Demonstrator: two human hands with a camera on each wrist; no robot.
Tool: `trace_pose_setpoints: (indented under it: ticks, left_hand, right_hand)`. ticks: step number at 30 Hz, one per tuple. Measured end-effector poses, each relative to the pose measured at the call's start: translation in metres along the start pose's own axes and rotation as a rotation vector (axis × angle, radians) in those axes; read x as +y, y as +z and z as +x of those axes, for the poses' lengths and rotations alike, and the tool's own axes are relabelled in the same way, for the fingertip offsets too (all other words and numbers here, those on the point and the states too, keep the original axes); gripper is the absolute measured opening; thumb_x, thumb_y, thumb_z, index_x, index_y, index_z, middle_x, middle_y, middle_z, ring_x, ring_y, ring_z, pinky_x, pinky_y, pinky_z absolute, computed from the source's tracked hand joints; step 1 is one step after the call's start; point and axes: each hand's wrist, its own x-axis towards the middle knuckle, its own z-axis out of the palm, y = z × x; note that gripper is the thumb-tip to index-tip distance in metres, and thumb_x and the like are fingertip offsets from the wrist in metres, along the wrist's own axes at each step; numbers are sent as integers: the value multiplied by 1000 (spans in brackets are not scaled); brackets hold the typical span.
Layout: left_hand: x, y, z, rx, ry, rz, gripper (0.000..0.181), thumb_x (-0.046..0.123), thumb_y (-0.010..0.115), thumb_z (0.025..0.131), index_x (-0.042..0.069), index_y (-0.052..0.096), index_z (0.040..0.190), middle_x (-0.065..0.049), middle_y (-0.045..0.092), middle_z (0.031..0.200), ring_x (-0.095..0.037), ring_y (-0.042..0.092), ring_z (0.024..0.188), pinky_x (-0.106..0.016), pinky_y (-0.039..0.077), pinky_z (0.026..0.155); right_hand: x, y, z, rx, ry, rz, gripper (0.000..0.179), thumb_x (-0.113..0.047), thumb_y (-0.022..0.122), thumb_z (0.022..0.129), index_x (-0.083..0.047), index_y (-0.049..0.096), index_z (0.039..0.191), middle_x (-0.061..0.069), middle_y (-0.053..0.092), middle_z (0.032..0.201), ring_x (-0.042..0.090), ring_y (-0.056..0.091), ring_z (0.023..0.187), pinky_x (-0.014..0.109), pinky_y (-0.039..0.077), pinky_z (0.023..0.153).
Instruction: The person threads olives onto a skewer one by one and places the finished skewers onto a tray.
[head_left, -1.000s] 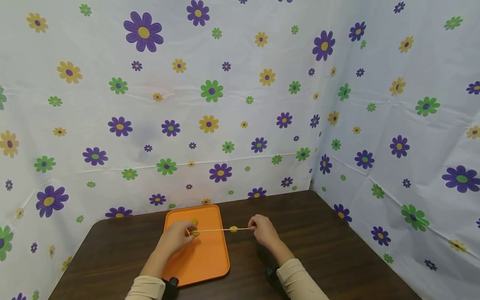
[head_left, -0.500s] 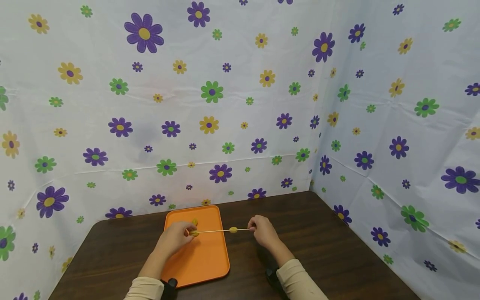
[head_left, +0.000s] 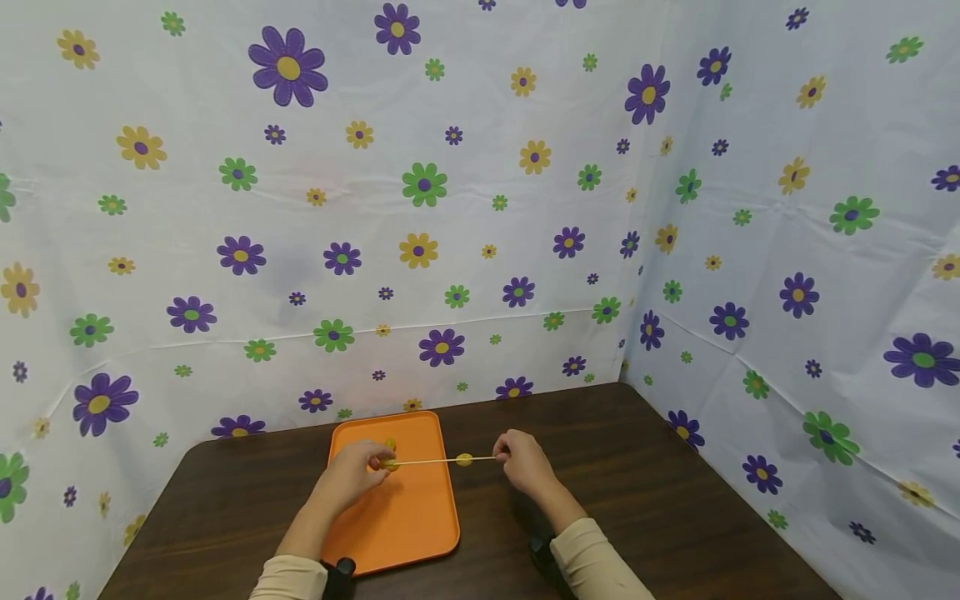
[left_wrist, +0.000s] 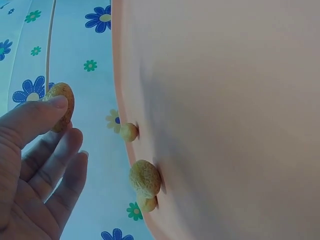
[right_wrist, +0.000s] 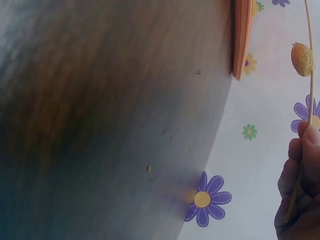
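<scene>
My right hand (head_left: 525, 462) grips one end of a thin wooden skewer (head_left: 431, 461), held level above the table. A small yellow, wrinkled oval piece (right_wrist: 302, 59) is on the skewer, a short way from the right fingers. Over the orange tray (head_left: 405, 521), my left hand (head_left: 348, 477) pinches a second such piece (left_wrist: 64, 107) between thumb and fingers, at the skewer's other end. Whether the tip has pierced it, I cannot tell. In the left wrist view, a larger wrinkled piece (left_wrist: 145, 178) and two smaller ones (left_wrist: 129, 132) lie on the tray.
The tray lies on a dark wood-grain table (head_left: 600, 475). Flowered white sheeting (head_left: 480, 208) hangs behind the table and along its right side. Tiny crumbs (right_wrist: 148, 169) dot the tabletop in the right wrist view. Dark wrist gear (head_left: 341, 575) sits at the left wrist.
My right hand and the skewer with its piece have shifted very slightly left, toward the left hand. The left hand stays nearly in place over the tray.
</scene>
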Motion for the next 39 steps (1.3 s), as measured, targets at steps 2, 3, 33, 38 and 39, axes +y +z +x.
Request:
trace_pose_setpoints:
  ticks: [2,3,33,38,39]
  left_hand:
    - [0,0,0,3,10,-5,21,2,84,80,14,79,96,6,64,85,-10,54,74,-27,53,68]
    - [0,0,0,4,16,-7,21,2,84,80,14,79,96,6,64,85,-10,54,74,-27,53,68]
    - [5,1,-2,-26,107,-53,19,-2,83,79,9,80,95,3,64,84,-15,58,76,-21,52,66]
    - [6,2,-2,-25,118,-52,18,-2,83,79,8,80,94,3,64,83,-16,59,76,-22,52,65]
    - [6,2,-2,-26,119,-51,18,-2,83,79,8,80,94,3,64,83,-16,59,76,-22,52,65]
  right_hand:
    - [0,1,0,4,-4,-1,21,4,73,87,-14,66,79,-3,56,80,14,51,71,31,47,66]
    - [1,1,0,7,-8,-3,21,5,73,87,-13,66,79,-3,56,79,14,51,71,31,47,66]
    - [-3,10,-1,72,-99,-112,26,7,76,80,-14,63,76,-5,52,76,12,49,68,32,48,66]
    - [-5,10,-1,63,-95,-110,25,8,75,81,-13,63,76,-3,54,77,13,51,69,32,48,66]
    - [-5,11,-1,63,-93,-111,25,8,75,81,-13,63,76,-3,54,77,13,51,69,32,48,66]
